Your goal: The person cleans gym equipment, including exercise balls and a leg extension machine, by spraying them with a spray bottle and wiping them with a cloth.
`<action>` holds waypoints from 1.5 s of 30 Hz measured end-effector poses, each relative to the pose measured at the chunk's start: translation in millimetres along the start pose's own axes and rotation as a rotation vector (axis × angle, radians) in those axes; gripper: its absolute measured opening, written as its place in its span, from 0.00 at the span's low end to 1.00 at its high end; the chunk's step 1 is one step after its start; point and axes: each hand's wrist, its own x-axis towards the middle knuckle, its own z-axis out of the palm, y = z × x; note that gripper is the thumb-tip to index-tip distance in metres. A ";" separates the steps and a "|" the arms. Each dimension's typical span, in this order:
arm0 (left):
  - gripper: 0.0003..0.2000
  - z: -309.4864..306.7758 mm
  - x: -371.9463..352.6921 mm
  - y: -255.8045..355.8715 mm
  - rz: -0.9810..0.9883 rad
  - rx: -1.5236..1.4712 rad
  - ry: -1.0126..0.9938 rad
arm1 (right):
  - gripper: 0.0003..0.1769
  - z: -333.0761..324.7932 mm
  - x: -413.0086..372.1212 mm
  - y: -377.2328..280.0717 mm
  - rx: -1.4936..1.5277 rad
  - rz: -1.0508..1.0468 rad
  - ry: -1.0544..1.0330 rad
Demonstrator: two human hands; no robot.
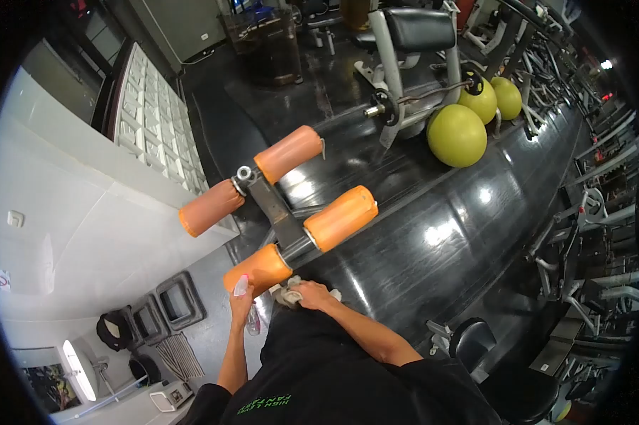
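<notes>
One black short-sleeved T-shirt (312, 368), green printed lettering (264, 406) on the front. Forearms uncovered below the sleeves. Left hand (240, 303), right hand (312, 294): bare.

In a gym, a person's left hand (241, 304) grips a spray bottle (242, 287) against the nearest orange foam roller (262, 268). The right hand (315, 295) clutches a pale cloth (288, 293) beside it. Green exercise balls (456, 134) rest beyond.

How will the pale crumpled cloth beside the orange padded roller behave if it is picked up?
Probably floppy: the pale crumpled cloth bunches into folds in the right hand. Likely light, since it keeps no shape of its own. It should not roll.
</notes>
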 end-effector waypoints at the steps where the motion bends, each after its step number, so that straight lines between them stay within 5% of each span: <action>1: 0.11 9.2 -3.2 12.3 0.009 -0.004 -0.007 | 0.22 2.0 -6.7 14.4 0.030 0.085 -0.088; 4: 0.11 31.7 -16.7 33.0 0.060 -0.088 0.027 | 0.27 6.1 -28.2 57.3 0.247 0.176 0.032; 12: 0.10 129.7 -31.2 112.4 0.171 -0.041 -0.360 | 0.22 -54.5 -82.3 121.8 0.660 0.567 0.582; 18: 0.11 196.9 -32.5 164.7 0.204 -0.129 -0.684 | 0.19 -94.4 -126.5 145.4 0.986 0.617 0.811; 26: 0.11 279.4 -30.5 193.3 0.182 -0.147 -0.742 | 0.24 -136.7 -158.1 182.2 1.684 0.547 1.024; 31: 0.08 358.0 -8.0 224.3 0.192 -0.057 -0.867 | 0.22 -157.7 -191.1 237.2 1.796 0.593 1.072; 41: 0.15 530.7 -10.9 334.3 0.326 -0.010 -1.237 | 0.17 -149.0 -294.6 314.3 2.137 0.570 1.608; 45: 0.16 591.8 -25.0 364.9 0.201 -0.084 -1.342 | 0.18 -130.7 -309.1 351.4 2.254 0.661 1.723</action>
